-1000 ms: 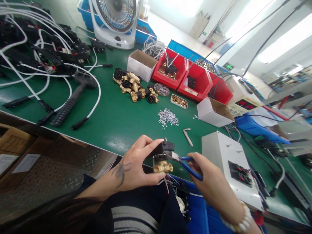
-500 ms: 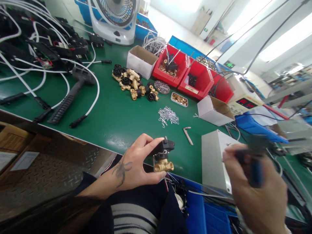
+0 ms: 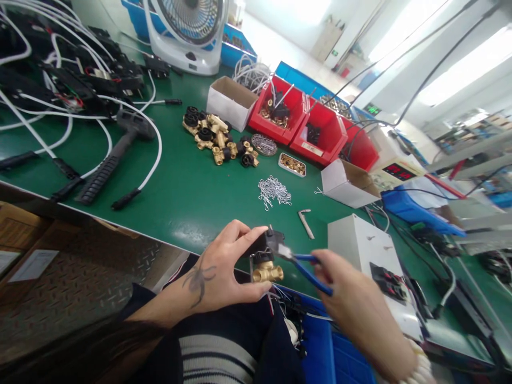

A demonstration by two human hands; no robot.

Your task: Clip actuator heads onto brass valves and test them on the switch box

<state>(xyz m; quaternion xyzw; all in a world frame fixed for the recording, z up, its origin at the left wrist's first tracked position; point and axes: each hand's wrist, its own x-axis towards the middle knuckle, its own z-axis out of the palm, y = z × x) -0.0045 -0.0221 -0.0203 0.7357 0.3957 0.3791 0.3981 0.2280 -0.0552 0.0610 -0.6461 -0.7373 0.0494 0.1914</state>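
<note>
My left hand [image 3: 228, 272] is closed on a brass valve [image 3: 267, 272] with a black housing on top, held above the bench's front edge. A thin wire clip shows between the brass body and the black part. In my right hand [image 3: 352, 293] is a pair of blue-handled pliers [image 3: 310, 272]. Their metal jaws reach the right side of the black housing, by the clip; whether they grip it I cannot tell. Beyond my hands lie a pile of wire clips [image 3: 274, 192] and a small L-shaped metal piece [image 3: 306, 223] on the green bench [image 3: 192, 197].
Brass fittings [image 3: 218, 136] with black caps lie farther back, near red bins [image 3: 280, 109] and a white fan [image 3: 188, 32]. A black hammer [image 3: 116, 154] and white cables [image 3: 160, 144] cover the left. At right stands a grey metal box [image 3: 348, 250].
My right hand has moved left and brought the pliers from over the grey box to the valve. My left hand holds the valve almost unmoved. The view has shifted slightly.
</note>
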